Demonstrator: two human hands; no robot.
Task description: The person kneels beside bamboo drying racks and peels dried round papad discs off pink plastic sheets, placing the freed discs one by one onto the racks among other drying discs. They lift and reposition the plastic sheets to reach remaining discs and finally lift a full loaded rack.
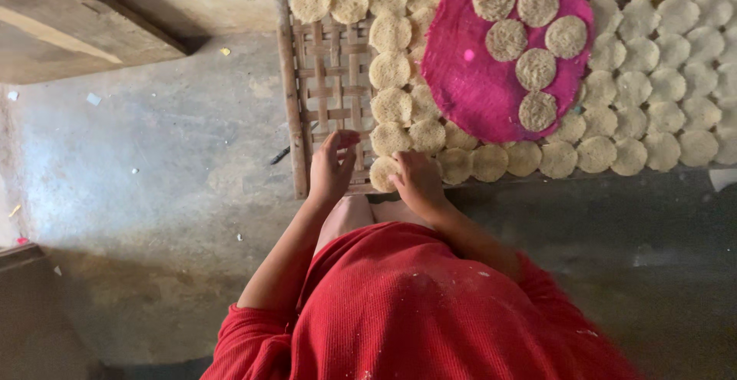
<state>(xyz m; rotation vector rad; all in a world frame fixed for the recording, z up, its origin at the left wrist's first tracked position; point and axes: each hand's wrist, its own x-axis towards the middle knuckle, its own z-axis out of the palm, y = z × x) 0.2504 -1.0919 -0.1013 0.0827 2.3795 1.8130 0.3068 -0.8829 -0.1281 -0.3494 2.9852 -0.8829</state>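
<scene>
Red ribbed top fills my lower view; my left hand rests spread on the woven bamboo tray, my right hand presses a pale round cake at its near edge.

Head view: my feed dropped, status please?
Left hand open on woven bamboo tray. Right hand on pale round cake at tray edge. Pink mat beyond, nothing blocking.

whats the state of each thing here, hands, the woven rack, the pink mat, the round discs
left hand: open, fingers spread on the woven rack
right hand: palm down on a pale disc at the near edge
woven rack: flat on the floor, mostly covered, left part bare
pink mat: lying on the discs, six discs on top
discs on rack: flat, in overlapping rows
</scene>
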